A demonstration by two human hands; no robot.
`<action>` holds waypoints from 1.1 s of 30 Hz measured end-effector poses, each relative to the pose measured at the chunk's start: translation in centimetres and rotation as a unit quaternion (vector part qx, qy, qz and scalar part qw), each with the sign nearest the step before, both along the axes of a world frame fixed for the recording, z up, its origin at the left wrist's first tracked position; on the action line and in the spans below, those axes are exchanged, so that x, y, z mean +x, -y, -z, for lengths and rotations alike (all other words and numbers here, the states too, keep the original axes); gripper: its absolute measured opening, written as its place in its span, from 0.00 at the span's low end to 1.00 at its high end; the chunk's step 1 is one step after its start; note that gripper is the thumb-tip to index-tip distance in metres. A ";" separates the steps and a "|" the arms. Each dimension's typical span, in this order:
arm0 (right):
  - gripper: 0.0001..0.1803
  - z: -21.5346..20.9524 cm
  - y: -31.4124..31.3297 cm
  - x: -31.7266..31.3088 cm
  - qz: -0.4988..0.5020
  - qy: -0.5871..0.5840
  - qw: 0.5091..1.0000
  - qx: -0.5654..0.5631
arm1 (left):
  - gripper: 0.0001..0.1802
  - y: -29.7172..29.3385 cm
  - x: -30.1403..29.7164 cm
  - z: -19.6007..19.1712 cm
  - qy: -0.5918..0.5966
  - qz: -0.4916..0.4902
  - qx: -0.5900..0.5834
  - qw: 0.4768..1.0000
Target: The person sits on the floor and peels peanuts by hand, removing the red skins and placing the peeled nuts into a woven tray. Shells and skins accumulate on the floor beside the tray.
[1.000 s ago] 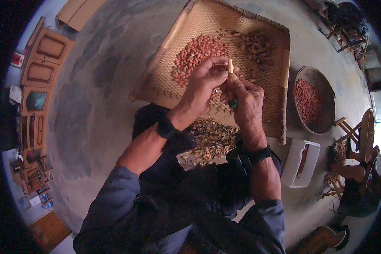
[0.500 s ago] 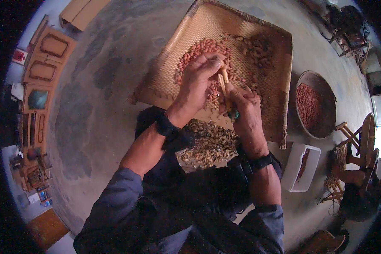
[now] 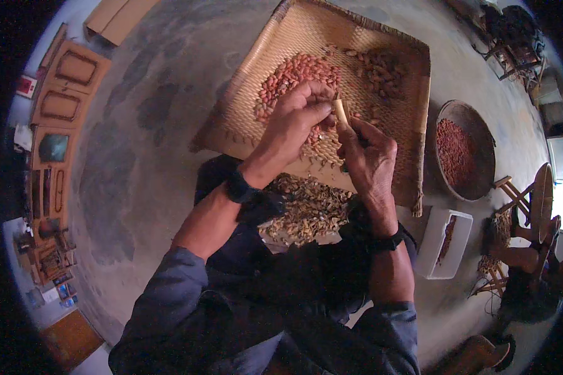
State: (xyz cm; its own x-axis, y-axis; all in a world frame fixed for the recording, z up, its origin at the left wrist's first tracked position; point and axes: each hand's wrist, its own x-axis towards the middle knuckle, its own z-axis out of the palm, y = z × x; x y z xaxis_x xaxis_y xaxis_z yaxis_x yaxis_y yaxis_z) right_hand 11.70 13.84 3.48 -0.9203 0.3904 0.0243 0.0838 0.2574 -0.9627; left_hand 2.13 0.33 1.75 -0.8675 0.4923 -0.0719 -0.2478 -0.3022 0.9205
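My right hand [image 3: 372,159] is closed around a pale, split bamboo clamp [image 3: 341,112], its tip pointing up and away from me. Beside that tip, my left hand [image 3: 294,115] pinches with thumb and fingers; what lies between them is too small and hidden to make out. Both hands are above a square woven tray [image 3: 253,78]. Reddish shelled peanuts [image 3: 300,70] are heaped on its left half, partly behind my left hand. Darker unshelled peanuts [image 3: 385,74] lie toward its far right corner.
Broken peanut shells [image 3: 309,209] are piled between my legs, below the tray. To the right stand a round basket [image 3: 440,156] of reddish peanuts and a white box [image 3: 461,244]. Another person's leg [image 3: 522,259] shows at far right. Wooden cabinets [image 3: 65,106] line the left.
The clamp has turned: its two arms showed apart before, and now its pale tip shows as one piece. My right hand has rolled over it. The left hand stays close to the tip.
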 end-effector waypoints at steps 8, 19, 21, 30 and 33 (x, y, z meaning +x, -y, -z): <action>0.14 0.8 -0.6 0.0 -0.016 -0.061 0.991 0.122 | 0.15 0.8 -0.2 -0.4 -0.055 0.083 -0.054 0.994; 0.15 -0.2 -0.9 0.3 -0.023 -0.014 0.990 0.137 | 0.15 0.9 -0.3 -0.2 -0.068 0.128 -0.053 0.988; 0.15 0.3 -1.0 0.3 -0.017 -0.030 0.992 0.124 | 0.16 1.1 -0.4 -0.2 -0.060 0.148 -0.052 0.986; 0.09 -0.1 0.0 0.1 -0.021 -0.105 0.977 0.182 | 0.14 0.3 0.4 0.6 0.048 0.117 0.038 0.991; 0.08 0.4 0.4 0.0 -0.010 -0.116 0.970 0.214 | 0.11 0.3 0.5 1.1 0.047 0.099 0.030 0.994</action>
State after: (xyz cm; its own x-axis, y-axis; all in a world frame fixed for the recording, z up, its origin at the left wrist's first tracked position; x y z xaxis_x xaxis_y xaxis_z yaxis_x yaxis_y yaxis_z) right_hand 11.73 13.47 3.05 -0.8780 0.2819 0.3869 -0.1305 0.6368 -0.7600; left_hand 2.58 0.04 0.66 -0.7446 0.6579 -0.1125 -0.3911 -0.2934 0.8724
